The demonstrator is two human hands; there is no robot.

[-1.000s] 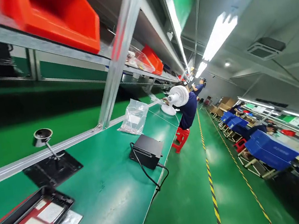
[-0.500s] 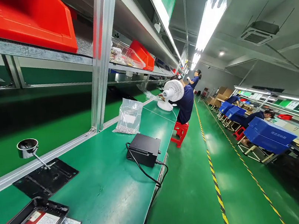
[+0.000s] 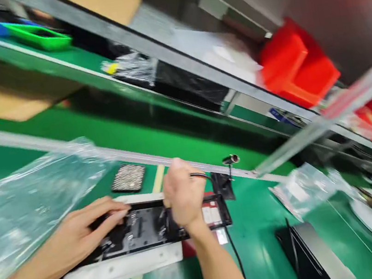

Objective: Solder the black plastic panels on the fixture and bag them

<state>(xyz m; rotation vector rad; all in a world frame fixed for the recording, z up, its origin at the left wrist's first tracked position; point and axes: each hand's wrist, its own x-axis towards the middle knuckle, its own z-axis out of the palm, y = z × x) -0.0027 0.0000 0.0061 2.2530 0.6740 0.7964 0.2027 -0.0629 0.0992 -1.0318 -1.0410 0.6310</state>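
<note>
The tabletop (image 3: 254,222) is a smooth green mat with a slight sheen. The panel (image 3: 139,228) looks like black plastic, glossy in places. The bag (image 3: 33,190) is clear, crinkled, shiny film. The bins (image 3: 296,67) are glossy red plastic; the rail (image 3: 132,154) is dull metal.

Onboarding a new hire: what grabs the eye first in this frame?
Both hands at centre: the left hand lies flat on a black panel on the green bench, while the right hand closes its grip on a black-corded tool above it. Bright red bins stand out on the shelf at upper right, and a clear plastic bag fills the left.
</note>
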